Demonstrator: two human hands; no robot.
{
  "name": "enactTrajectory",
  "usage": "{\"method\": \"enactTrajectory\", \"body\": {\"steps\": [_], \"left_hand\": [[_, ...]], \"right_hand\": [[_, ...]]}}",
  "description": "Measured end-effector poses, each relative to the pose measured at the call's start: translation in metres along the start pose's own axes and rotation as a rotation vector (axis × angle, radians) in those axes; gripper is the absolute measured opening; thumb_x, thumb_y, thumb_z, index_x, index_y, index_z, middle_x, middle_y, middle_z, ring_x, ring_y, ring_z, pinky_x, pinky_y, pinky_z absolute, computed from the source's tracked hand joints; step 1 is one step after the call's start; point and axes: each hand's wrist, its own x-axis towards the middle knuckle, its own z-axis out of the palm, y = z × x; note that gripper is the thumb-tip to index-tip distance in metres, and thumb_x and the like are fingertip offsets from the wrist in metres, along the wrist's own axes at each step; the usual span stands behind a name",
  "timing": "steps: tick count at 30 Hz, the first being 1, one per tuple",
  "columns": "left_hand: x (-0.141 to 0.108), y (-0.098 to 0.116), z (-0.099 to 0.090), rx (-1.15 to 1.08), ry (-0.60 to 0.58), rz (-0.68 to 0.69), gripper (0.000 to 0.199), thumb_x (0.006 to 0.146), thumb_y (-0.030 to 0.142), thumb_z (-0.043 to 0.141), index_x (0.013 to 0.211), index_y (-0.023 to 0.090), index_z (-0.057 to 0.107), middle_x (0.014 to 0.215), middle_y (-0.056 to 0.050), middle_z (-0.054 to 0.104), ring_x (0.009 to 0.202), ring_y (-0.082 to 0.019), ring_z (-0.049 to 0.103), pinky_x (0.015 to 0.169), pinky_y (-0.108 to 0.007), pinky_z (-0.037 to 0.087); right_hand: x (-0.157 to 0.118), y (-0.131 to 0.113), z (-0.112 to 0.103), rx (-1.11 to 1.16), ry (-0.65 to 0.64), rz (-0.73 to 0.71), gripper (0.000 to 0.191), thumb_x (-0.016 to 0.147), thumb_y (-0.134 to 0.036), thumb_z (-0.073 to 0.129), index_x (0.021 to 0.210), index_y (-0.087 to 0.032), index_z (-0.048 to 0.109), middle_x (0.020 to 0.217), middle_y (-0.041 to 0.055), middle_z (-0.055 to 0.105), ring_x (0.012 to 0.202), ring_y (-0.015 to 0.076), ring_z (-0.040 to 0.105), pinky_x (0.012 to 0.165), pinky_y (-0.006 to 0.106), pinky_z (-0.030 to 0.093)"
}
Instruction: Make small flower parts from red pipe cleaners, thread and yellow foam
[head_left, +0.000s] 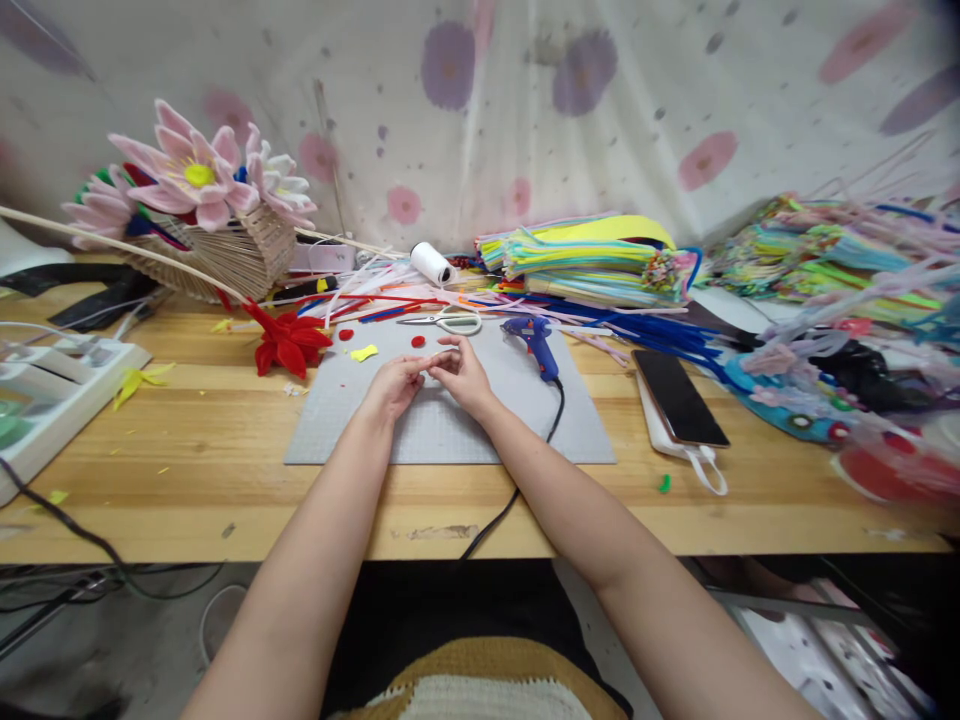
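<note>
Over the grey cutting mat (450,440), my left hand (397,385) and my right hand (461,375) meet with fingertips close together. Both are closed in a pinch. A small pale thing seems to lie between the fingertips, too small to make out. Just beyond them are a red disc (418,342) and white-handled scissors (457,321). To the left on the mat lie a yellow scrap (364,353) and another red piece (346,335). A blue glue gun (534,343) rests to the right, its black cord running under my right forearm.
A red fuzzy flower (286,340) on a stick lies left of the mat, near a basket (225,255) of pink flowers. Bundles of pipe cleaners (592,262) and a thread spool (431,263) line the back. A phone (679,395) lies right, a power strip (90,390) left.
</note>
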Motion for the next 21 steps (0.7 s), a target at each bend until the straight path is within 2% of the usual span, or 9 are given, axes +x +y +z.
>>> {"method": "enactTrajectory", "body": {"steps": [5,10,15,21], "left_hand": [[-0.003,-0.007,0.001,0.029,0.049,0.067,0.022,0.045,0.016,0.079,0.057,0.014,0.060,0.056,0.001,0.056,0.050,-0.005,0.045,0.051,-0.022,0.034],[-0.008,-0.018,0.001,0.077,0.036,0.187,0.030,0.048,0.028,0.079,0.073,0.014,0.069,0.067,-0.001,0.063,0.055,-0.006,0.050,0.056,-0.021,0.038],[-0.007,-0.023,0.000,0.101,0.100,0.281,0.023,0.052,0.027,0.075,0.071,0.016,0.070,0.068,-0.002,0.065,0.058,-0.007,0.052,0.062,-0.022,0.041],[-0.010,-0.022,0.000,0.165,0.137,0.328,0.016,0.057,0.025,0.071,0.070,0.016,0.071,0.063,-0.001,0.064,0.056,-0.007,0.050,0.060,-0.022,0.039]], "right_hand": [[0.001,0.001,0.000,-0.043,0.050,0.005,0.038,0.063,-0.022,0.062,0.096,-0.023,0.042,0.071,-0.0068,0.059,0.065,0.0093,0.057,0.068,0.027,0.045],[0.002,0.000,-0.002,-0.056,0.088,0.026,0.037,0.063,-0.020,0.062,0.094,-0.022,0.042,0.068,-0.0066,0.058,0.062,0.0091,0.056,0.066,0.026,0.044],[0.001,-0.002,-0.002,-0.014,0.068,0.032,0.038,0.062,-0.022,0.062,0.094,-0.022,0.042,0.068,-0.0070,0.057,0.061,0.0089,0.055,0.065,0.026,0.043],[0.001,-0.005,-0.001,0.033,0.047,0.064,0.041,0.059,-0.022,0.064,0.094,-0.021,0.041,0.067,-0.0072,0.058,0.060,0.0084,0.055,0.065,0.025,0.042]]}}
